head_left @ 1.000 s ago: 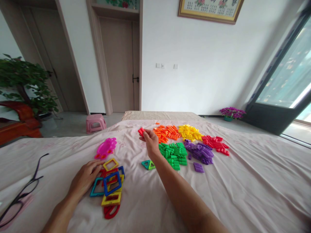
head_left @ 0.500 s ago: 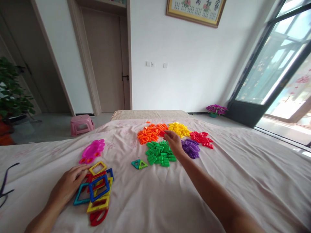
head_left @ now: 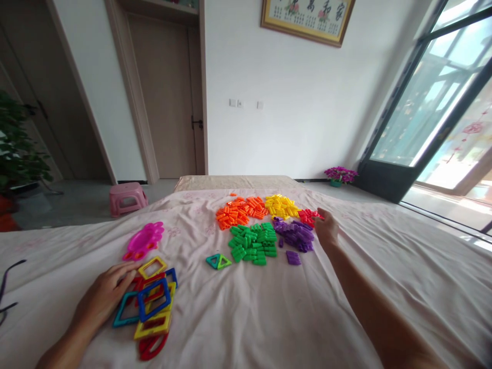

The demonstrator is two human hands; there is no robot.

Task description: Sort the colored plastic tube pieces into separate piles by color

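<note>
My left hand (head_left: pixel 105 289) lies flat, fingers stretched out, beside and touching a heap of magnetic tile frames. Among them are a blue square tile (head_left: pixel 140 302), a yellow square tile (head_left: pixel 148 272), a teal tile (head_left: pixel 115 315) and red ones. At the far right my right hand (head_left: pixel 326 225) reaches to the red plastic pieces (head_left: pixel 307 217). Its fingers look closed at the pile's edge; what they hold is hidden. Closest to that forearm are purple pieces (head_left: pixel 298 237). Green pieces (head_left: pixel 253 242), orange pieces (head_left: pixel 238 211) and yellow pieces (head_left: pixel 282 206) form neighbouring piles.
A pink plate-like toy (head_left: pixel 142 240) lies behind the tiles. Two joined triangle tiles (head_left: pixel 218 261) sit left of the green pile. Glasses (head_left: pixel 5 292) rest at the left edge. The cloth (head_left: pixel 238 318) is wrinkled. A pink stool (head_left: pixel 127 199) stands on the floor beyond.
My right hand has moved right, from between the orange and green piles to the red pile. Purple pieces hidden behind it now show. My left hand stays beside the tiles.
</note>
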